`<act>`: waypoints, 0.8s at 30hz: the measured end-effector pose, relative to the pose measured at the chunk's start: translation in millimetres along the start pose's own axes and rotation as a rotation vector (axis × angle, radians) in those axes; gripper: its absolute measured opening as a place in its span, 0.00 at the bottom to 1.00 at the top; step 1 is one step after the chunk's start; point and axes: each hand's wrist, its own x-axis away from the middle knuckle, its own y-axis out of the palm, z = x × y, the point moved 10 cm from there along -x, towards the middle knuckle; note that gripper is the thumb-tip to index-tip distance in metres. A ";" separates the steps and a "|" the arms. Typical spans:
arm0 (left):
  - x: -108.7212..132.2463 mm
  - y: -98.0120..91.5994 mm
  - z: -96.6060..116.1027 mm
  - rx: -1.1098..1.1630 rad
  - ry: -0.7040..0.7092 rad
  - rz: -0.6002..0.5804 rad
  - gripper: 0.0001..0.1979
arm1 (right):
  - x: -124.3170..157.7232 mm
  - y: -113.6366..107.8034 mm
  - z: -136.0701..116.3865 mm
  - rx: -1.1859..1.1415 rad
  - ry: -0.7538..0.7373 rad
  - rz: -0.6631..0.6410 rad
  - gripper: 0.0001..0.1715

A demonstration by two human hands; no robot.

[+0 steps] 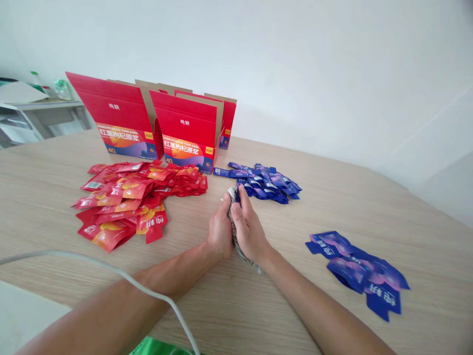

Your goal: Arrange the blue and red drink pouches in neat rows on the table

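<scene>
My left hand (220, 230) and my right hand (249, 229) are pressed together over the middle of the table. Between the palms is a wad of crumpled newspaper (236, 241), grey and white, with its ends showing above and below. A bit of dark blue shows by the right fingertips; whether it is held too, I cannot tell. Just beyond the hands lies a pile of blue sachets (268, 182). To the left spreads a larger heap of red sachets (121, 192). A few more blue sachets (360, 266) lie overlapping to the right of my right hand.
Several open red cartons, one at the far left (121, 118) and another beside it (185, 128), stand at the back by the white wall (332, 74). A pale cable (111, 266) crosses over my left forearm. A side table (48, 113) stands far left.
</scene>
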 end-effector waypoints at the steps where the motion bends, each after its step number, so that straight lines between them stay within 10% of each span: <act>1: -1.0 -2.2 -0.2 -0.019 0.017 -0.003 0.16 | 2.3 1.5 -4.8 -0.007 -0.027 -0.018 0.53; 8: -3.6 -14.1 14.8 -0.175 0.053 0.072 0.21 | 52.1 26.2 -35.8 0.071 -0.154 -0.116 0.54; 13: -2.8 -1.4 32.4 -0.123 0.049 0.095 0.22 | 46.7 -1.2 -55.5 -0.064 -0.211 -0.089 0.37; 20: -1.9 15.5 7.6 0.049 -0.232 0.079 0.30 | 4.9 -38.8 3.8 -0.429 0.076 0.223 0.33; 24: 5.0 18.9 5.3 0.087 -0.231 0.040 0.26 | 3.5 -35.5 4.4 0.077 -0.020 0.270 0.33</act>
